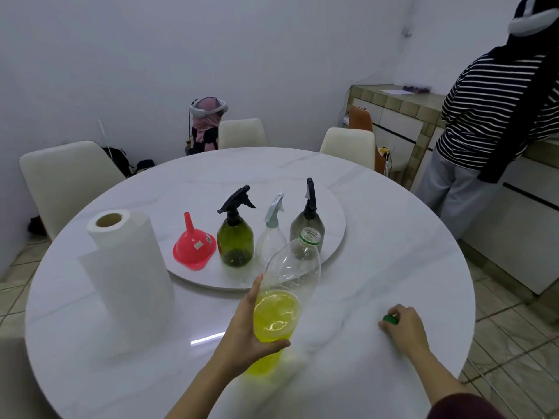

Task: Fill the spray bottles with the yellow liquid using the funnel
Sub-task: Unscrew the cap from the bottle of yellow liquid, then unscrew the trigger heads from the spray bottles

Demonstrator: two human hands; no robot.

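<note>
Three spray bottles: green one (235, 241), clear one (271, 241) and smoky grey one (307, 226) stand upright in a row on the turntable (332, 207), beyond my left hand; all trigger heads are on, none filled yet by my judgement.
Left hand (246, 325): wrapped round the lower body of the supply bottle (286, 291), thumb across the front, fingers behind.
Right hand (403, 326): fingers closed on the green cap (390, 319), low over the table (378, 237), well to the right of the left hand.
Supply bottle, position: directly in my left hand, between me and the sprayers.
Supply bottle, axis: long axis tilted, open neck pointing up and away from me toward the grey sprayer; yellow liquid (275, 316) pooled in the lower part.
Supply bottle, handling: thin clear plastic, likely to dent under squeeze; weight sits low; uncapped, so a spill risk. Best held low, as now.
Funnel (194, 247): red, mouth down, spout straight up, ahead and left of the left hand, just beside the green sprayer. Light, rigid; take by the spout.
Paper roll (127, 267): upright, left of the left hand.
</note>
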